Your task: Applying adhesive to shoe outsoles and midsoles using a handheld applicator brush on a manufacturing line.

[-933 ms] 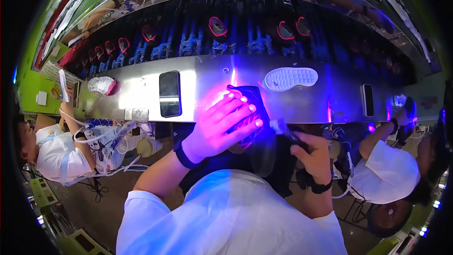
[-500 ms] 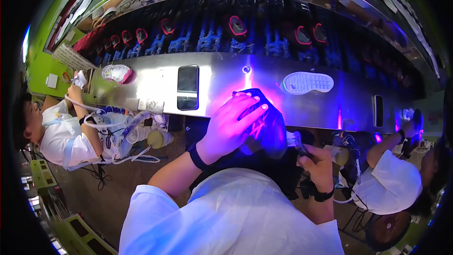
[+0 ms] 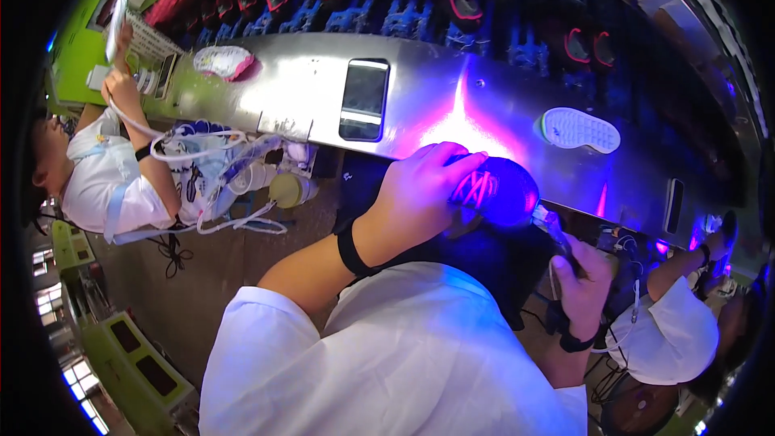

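My left hand [image 3: 416,202] is closed around a dark shoe [image 3: 508,194] with pinkish-red laces, held over my lap just off the bench edge. Strong blue-violet light falls on the shoe and hand. In my right hand [image 3: 583,278] is a brush [image 3: 557,234] with a dark handle. Its pale bristles touch the lower toe edge of the shoe, on the right side. The heel end is hidden behind my left hand. Beyond the shoe, a white sole [image 3: 580,129] lies tread up on the metal bench [image 3: 311,85].
A phone [image 3: 364,101] lies left of the bright spot, another phone [image 3: 674,206] at the right. A white-and-pink shoe part [image 3: 224,62] is farther left. Dark racks behind carry shoes [image 3: 466,4]. Co-workers sit left [image 3: 121,186] and right [image 3: 666,327]; a lidded pot [image 3: 291,190] stands by the left one.
My view has shifted, so the bench sits higher and tilted. The shoe has turned, showing its laces and rounded toe. The brush has come up to the toe edge.
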Demonstrator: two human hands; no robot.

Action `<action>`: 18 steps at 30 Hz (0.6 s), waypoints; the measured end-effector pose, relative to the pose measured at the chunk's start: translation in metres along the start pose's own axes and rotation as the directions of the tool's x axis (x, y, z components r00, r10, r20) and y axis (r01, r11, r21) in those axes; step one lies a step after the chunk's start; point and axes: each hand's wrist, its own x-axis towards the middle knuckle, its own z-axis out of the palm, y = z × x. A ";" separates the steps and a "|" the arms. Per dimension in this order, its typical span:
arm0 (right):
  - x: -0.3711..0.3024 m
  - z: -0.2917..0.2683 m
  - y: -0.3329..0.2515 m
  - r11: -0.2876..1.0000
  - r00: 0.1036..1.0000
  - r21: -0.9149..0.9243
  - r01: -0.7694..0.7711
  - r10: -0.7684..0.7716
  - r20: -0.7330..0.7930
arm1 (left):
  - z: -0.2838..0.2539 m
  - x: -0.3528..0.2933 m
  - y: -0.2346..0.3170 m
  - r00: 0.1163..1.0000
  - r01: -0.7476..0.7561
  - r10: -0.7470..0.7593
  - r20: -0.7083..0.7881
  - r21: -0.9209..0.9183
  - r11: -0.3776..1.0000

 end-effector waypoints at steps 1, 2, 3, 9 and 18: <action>0.005 -0.004 -0.003 1.000 1.000 0.000 -0.001 0.001 0.016 | -0.003 -0.001 -0.001 0.999 0.016 -0.015 0.046 -0.039 0.999; 0.011 -0.008 -0.005 0.999 0.997 -0.037 0.021 -0.018 0.069 | -0.005 -0.002 -0.004 0.995 0.034 -0.027 0.092 -0.078 0.996; 0.016 -0.011 -0.007 0.996 0.992 -0.076 0.047 -0.038 0.119 | -0.005 -0.003 -0.005 0.995 0.044 -0.037 0.088 -0.078 0.996; 0.029 -0.001 0.012 0.987 0.997 0.156 -0.030 0.019 0.073 | -0.007 -0.002 -0.009 0.982 0.113 -0.070 0.178 -0.243 0.963; 0.066 -0.003 0.020 0.918 0.985 0.358 -0.171 0.150 0.085 | 0.001 0.026 0.009 0.668 0.671 -0.207 0.715 -0.459 0.582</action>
